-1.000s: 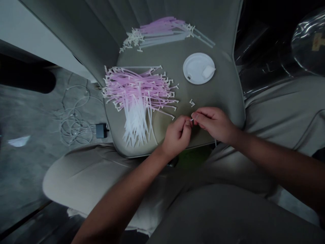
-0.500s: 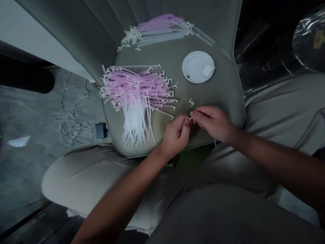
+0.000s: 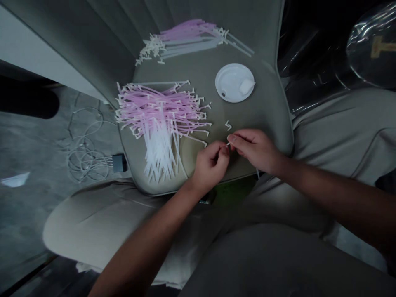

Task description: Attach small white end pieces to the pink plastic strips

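My left hand (image 3: 212, 165) is closed in a pinch near the front of the grey chair seat (image 3: 260, 115), on something its fingers mostly hide. Facing it, my right hand (image 3: 255, 149) pinches a small white piece (image 3: 228, 143) between thumb and finger. A thin pale tube (image 3: 258, 174) hangs below my right palm. Just beyond the fingertips lie small white connectors (image 3: 228, 125). To the left is a pile of pink tubes (image 3: 161, 103) with white ends, overlapped by white tubes (image 3: 159, 152).
At the back of the seat lies another bundle of pink and clear tubes (image 3: 188, 35). A round white lid (image 3: 230, 90) holds a small white item. Coiled cables (image 3: 88, 161) with a black box (image 3: 119, 163) are on the floor at left.
The whole view has shifted slightly, so the seat and items appear further left. My hands stay close together, with the small white piece tilted differently at the fingertips.
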`<action>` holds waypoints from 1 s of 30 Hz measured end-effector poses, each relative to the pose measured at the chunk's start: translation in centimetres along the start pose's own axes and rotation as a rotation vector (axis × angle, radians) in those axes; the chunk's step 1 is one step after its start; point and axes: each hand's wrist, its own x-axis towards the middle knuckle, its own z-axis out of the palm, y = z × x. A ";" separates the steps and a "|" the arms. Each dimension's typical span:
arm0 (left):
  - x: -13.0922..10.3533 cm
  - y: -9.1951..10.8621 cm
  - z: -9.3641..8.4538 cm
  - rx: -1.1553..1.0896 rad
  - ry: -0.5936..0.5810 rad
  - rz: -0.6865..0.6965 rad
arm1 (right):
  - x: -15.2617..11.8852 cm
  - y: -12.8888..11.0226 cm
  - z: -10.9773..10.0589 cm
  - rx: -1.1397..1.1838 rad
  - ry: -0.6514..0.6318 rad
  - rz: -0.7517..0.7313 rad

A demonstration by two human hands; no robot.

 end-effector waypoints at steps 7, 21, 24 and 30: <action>0.0 0.0 0.0 0.037 0.020 -0.003 | 0.0 0.2 -0.1 -0.046 -0.012 -0.026; -0.1 -0.2 -0.1 0.066 0.012 -0.006 | 0.0 -0.2 0.1 -0.090 -0.010 -0.036; -0.1 -0.2 0.0 0.048 0.011 -0.016 | 0.0 -0.2 0.1 -0.105 0.003 -0.034; 0.0 -0.2 0.0 0.042 0.007 -0.002 | 0.0 0.0 0.3 -0.116 0.020 -0.049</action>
